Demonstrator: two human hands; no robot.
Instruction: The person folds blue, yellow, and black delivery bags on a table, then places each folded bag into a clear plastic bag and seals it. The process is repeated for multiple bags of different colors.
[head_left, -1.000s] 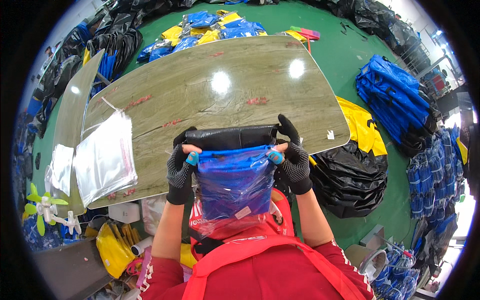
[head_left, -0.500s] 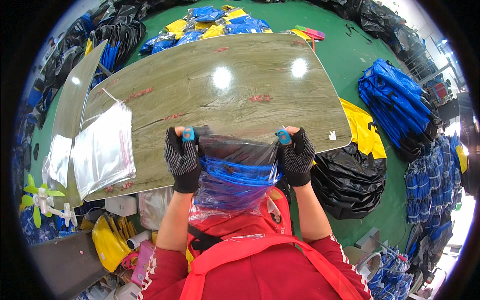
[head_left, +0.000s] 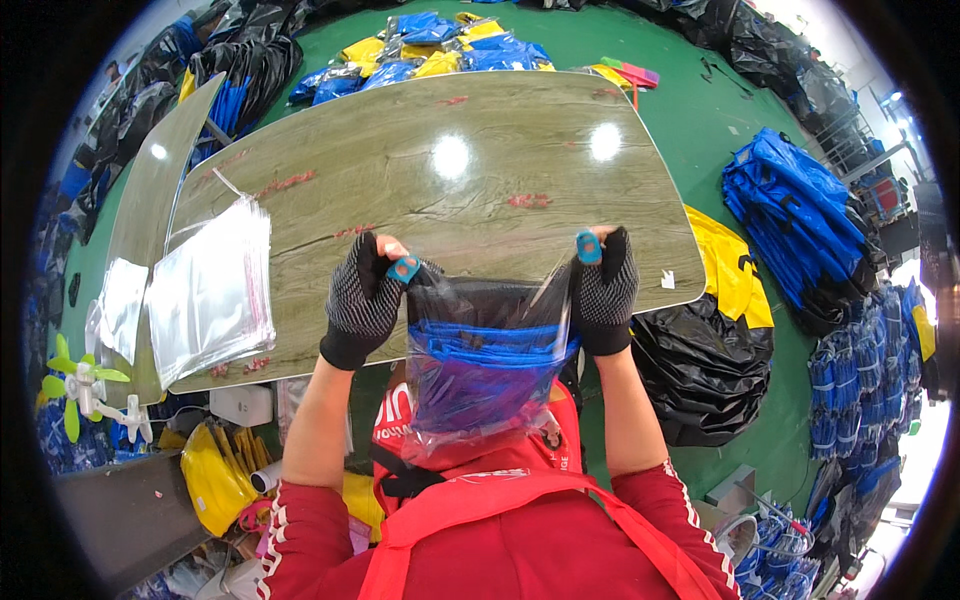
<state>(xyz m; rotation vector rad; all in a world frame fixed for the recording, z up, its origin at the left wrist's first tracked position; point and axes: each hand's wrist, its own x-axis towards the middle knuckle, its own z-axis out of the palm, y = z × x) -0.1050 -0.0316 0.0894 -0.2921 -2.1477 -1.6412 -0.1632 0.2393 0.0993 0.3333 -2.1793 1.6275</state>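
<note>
Because it sits at the far left, fixed by a white plastic stalk, the small fan with pale green blades (head_left: 78,385) takes up none of the table surface. Just beside it, a fanned stack of glossy clear plastic sleeves (head_left: 212,305) lies at the left end of the brown wood-grain table (head_left: 370,175), probably put there to be within the left hand's reach while leaving the middle free.

Next comes the left hand (head_left: 362,300), in a black fingerless glove with pale dots and a blue band on the thumb; thumb and fingers pinch the upper left corner of a clear plastic bag (head_left: 480,405). The bag hangs between the hands, across the table's near edge and in front of the red cloth apron (head_left: 400,540). Inside lies a flat folded bundle of blue and black sheeting (head_left: 490,340), its weight seemingly pulling the film down.

The right hand (head_left: 605,290), gloved alike, pinches the upper right corner. The hands stand wide apart, which appears to stretch the top edge taut and hold the bundle level.

Right of the table, a slumped yellow and black heap of sheeting (head_left: 705,370) rests on the green floor (head_left: 690,140), apparently stowed clear of the elbows.
</note>
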